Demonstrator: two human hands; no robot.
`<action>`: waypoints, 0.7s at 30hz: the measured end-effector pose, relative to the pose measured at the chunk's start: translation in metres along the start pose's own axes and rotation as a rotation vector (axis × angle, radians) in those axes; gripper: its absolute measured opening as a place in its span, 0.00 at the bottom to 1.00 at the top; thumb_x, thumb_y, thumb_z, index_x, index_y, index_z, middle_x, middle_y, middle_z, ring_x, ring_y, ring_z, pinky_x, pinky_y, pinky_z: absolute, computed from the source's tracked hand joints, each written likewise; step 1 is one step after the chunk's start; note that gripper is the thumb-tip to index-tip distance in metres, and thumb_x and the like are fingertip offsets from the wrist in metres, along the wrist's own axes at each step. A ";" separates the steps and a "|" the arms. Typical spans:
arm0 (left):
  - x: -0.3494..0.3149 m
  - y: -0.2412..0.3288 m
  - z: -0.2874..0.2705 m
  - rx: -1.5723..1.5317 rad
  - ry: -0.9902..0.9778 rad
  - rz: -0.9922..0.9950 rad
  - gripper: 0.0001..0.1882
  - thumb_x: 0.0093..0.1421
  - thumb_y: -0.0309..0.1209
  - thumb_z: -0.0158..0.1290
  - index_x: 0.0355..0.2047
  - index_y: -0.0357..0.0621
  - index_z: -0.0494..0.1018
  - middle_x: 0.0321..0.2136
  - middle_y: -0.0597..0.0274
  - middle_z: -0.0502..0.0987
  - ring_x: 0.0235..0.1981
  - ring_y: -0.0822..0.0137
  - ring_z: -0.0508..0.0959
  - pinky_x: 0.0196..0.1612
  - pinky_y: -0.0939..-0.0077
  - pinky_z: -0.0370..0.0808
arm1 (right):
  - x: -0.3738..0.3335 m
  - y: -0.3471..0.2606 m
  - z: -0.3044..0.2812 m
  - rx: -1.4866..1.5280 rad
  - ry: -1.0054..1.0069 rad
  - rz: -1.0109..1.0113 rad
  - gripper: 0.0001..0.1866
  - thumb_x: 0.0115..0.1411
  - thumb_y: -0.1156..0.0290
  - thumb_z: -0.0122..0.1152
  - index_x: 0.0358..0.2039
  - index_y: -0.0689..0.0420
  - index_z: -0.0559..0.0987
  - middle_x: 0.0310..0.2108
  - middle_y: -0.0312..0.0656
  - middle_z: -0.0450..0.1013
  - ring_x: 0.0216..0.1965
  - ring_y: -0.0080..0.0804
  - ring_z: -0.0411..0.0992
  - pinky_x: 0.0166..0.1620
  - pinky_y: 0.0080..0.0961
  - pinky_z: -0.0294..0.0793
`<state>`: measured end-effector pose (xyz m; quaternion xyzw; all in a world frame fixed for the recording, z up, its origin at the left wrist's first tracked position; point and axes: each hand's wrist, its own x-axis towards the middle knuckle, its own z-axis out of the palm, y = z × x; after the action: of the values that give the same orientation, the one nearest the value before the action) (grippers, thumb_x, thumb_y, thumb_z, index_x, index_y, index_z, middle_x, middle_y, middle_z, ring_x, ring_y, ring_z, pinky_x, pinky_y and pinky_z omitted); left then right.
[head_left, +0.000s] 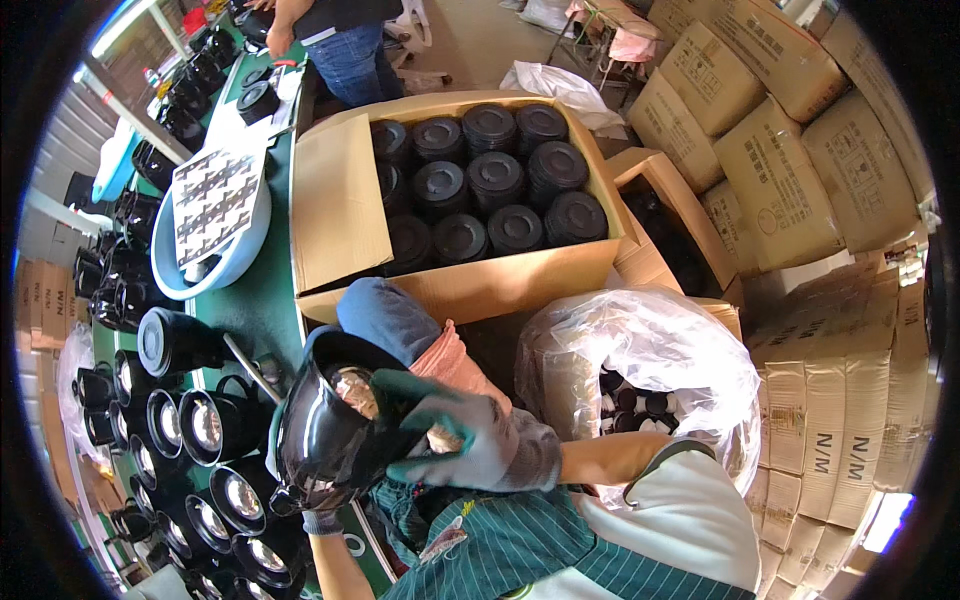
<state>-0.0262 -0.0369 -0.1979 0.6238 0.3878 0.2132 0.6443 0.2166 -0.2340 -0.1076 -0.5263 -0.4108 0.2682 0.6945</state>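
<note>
A glossy black jug (318, 430) with a small spout and a shiny silver inside is tilted in front of my body. My left hand (322, 521), in a grey glove, supports it from below; most of its fingers are hidden behind the jug. Reaching in from the right, my right hand (470, 435) wears a grey and green glove and is closed against the jug's side near the rim. A small shiny patch shows between its fingers, too unclear to name. Beside the jug, several similar black jugs (240, 498) with silver insides crowd the green table (275, 300).
An open carton (470, 272) of stacked round black lids stands ahead. A light blue basin (258, 235) carries a printed sheet (218, 205). Right of me, a clear plastic liner (690, 350) holds small black-and-white caps (640, 405). Stacked cartons (780, 180) line the right; another person (350, 60) stands beyond.
</note>
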 end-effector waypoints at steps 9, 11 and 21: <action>0.003 -0.017 -0.007 -0.151 0.051 -0.121 0.32 0.65 0.29 0.57 0.68 0.39 0.65 0.63 0.50 0.73 0.61 0.54 0.76 0.64 0.57 0.74 | 0.079 0.077 -0.142 -0.444 0.177 0.317 0.23 0.64 0.61 0.68 0.57 0.55 0.79 0.49 0.45 0.81 0.51 0.35 0.78 0.57 0.34 0.76; 0.000 -0.019 -0.009 -0.204 0.035 -0.133 0.31 0.65 0.30 0.57 0.68 0.39 0.65 0.63 0.50 0.73 0.61 0.54 0.76 0.64 0.57 0.74 | 0.089 0.160 -0.242 -1.591 0.444 0.546 0.52 0.55 0.37 0.69 0.72 0.53 0.63 0.69 0.56 0.63 0.70 0.56 0.61 0.70 0.54 0.57; -0.007 -0.038 -0.005 -0.567 -0.091 -0.166 0.28 0.68 0.33 0.55 0.67 0.39 0.67 0.62 0.50 0.74 0.59 0.55 0.77 0.62 0.58 0.76 | 0.099 0.129 -0.299 -1.743 0.193 0.912 0.73 0.39 0.36 0.79 0.78 0.46 0.46 0.74 0.50 0.56 0.74 0.55 0.51 0.74 0.57 0.41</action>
<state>-0.0422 -0.0435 -0.2325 0.3942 0.3330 0.2314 0.8247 0.5308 -0.2684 -0.2339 -0.9811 -0.1640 0.0695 -0.0754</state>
